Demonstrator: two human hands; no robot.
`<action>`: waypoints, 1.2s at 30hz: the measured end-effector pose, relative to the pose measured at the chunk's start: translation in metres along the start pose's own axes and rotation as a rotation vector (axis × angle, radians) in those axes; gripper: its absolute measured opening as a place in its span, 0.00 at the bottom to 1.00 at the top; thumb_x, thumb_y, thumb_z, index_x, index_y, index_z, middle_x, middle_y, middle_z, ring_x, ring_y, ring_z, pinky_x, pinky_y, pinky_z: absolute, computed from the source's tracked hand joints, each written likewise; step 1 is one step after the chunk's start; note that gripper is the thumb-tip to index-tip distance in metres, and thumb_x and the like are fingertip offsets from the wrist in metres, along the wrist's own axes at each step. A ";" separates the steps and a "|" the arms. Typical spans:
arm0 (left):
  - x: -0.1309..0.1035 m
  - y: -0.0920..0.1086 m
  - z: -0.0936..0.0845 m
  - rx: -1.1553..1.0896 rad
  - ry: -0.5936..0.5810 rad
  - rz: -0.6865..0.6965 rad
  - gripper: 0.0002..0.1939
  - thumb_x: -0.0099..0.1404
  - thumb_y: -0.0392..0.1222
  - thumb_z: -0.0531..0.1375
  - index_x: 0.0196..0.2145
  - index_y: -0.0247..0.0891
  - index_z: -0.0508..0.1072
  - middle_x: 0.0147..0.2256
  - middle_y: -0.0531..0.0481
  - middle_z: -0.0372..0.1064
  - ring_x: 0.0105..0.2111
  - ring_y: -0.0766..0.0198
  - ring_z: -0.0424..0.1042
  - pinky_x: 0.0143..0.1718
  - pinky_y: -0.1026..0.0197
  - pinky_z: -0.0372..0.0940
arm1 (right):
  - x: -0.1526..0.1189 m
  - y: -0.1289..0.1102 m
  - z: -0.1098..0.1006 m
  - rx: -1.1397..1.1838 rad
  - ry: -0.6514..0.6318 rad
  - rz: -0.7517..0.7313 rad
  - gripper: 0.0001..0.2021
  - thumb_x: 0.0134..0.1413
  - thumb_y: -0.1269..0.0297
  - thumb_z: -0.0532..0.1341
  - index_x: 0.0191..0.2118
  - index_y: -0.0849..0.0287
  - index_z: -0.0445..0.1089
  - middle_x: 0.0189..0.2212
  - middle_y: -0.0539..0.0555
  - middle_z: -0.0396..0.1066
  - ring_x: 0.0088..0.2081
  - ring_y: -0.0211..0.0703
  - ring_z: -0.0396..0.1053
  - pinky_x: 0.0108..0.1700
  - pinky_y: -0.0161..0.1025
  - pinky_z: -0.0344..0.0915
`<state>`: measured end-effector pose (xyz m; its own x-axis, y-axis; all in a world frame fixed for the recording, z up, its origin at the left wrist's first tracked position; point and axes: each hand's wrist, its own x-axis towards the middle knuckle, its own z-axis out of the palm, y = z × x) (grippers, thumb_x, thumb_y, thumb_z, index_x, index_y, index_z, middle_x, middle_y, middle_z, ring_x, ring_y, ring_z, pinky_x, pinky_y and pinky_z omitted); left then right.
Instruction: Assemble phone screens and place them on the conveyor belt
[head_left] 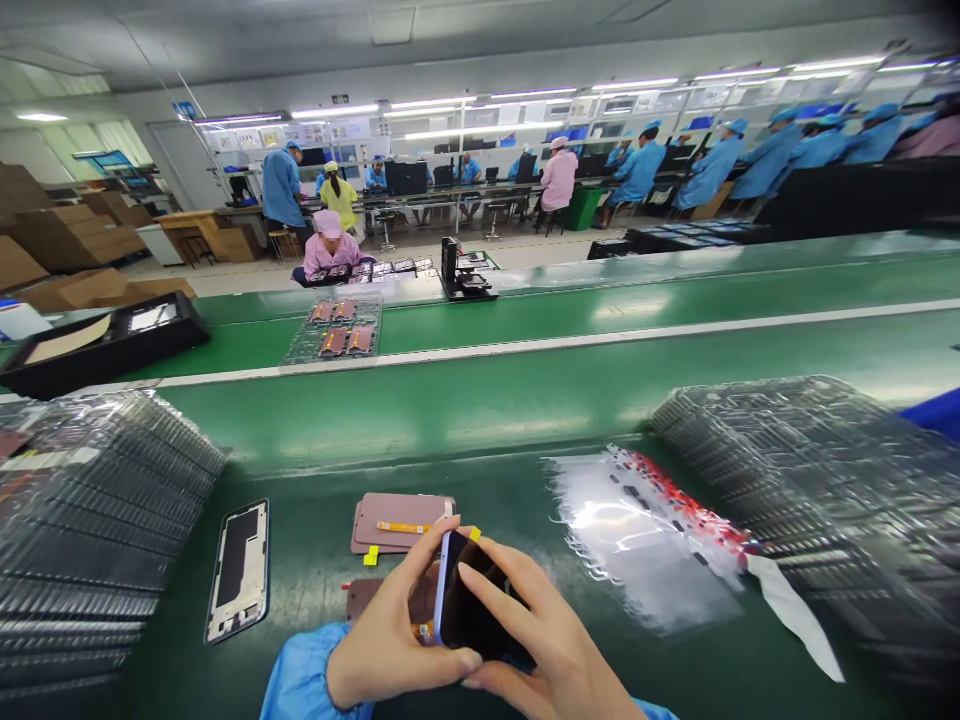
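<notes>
Between both hands is a smartphone (480,610) with a dark front and a pale violet edge, tilted above the green bench. My left hand (397,630) grips it by the left edge, thumb at the bottom, fingers at the top. My right hand (547,630) holds its right side, with a finger lying across the dark face. Behind the hands lie mauve flat panels (405,510) with an orange flex cable and yellow tabs. Another mauve panel (361,598) is partly hidden by my left hand. A phone frame (238,570) rests to the left, its inner side up.
Stacks of clear plastic trays stand at left (127,540) and right (817,480). A pile of clear films (637,540) with red tabs lies right of my hands. Beyond is a green conveyor (540,320) carrying a tray of panels (334,330). Several people work farther back.
</notes>
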<state>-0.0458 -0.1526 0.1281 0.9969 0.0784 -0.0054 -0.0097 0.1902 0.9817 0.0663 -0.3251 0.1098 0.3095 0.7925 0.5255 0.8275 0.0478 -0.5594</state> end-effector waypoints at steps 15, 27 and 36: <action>0.004 -0.005 -0.006 -0.116 -0.012 0.031 0.49 0.51 0.48 0.73 0.65 0.55 0.55 0.67 0.47 0.52 0.67 0.46 0.47 0.67 0.46 0.42 | 0.009 -0.005 -0.005 -0.103 -0.020 0.007 0.41 0.49 0.42 0.66 0.66 0.51 0.55 0.62 0.62 0.63 0.62 0.64 0.59 0.59 0.60 0.62; 0.032 0.012 -0.028 -0.482 0.246 -0.201 0.26 0.71 0.47 0.55 0.64 0.41 0.59 0.52 0.37 0.73 0.45 0.51 0.77 0.36 0.53 0.76 | -0.001 0.012 -0.012 0.819 -0.084 0.698 0.31 0.64 0.42 0.51 0.64 0.57 0.59 0.54 0.64 0.72 0.55 0.54 0.70 0.58 0.52 0.64; 0.042 0.027 -0.032 -0.430 0.182 -0.157 0.26 0.72 0.54 0.49 0.57 0.35 0.69 0.53 0.36 0.72 0.47 0.55 0.74 0.42 0.58 0.73 | -0.007 0.008 -0.001 1.219 -0.164 0.816 0.20 0.60 0.48 0.60 0.45 0.61 0.74 0.35 0.60 0.80 0.32 0.43 0.79 0.33 0.34 0.69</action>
<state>-0.0070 -0.1125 0.1480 0.9594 0.1793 -0.2179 0.0699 0.5971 0.7991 0.0712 -0.3304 0.1020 0.3613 0.9053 -0.2232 -0.4677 -0.0311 -0.8834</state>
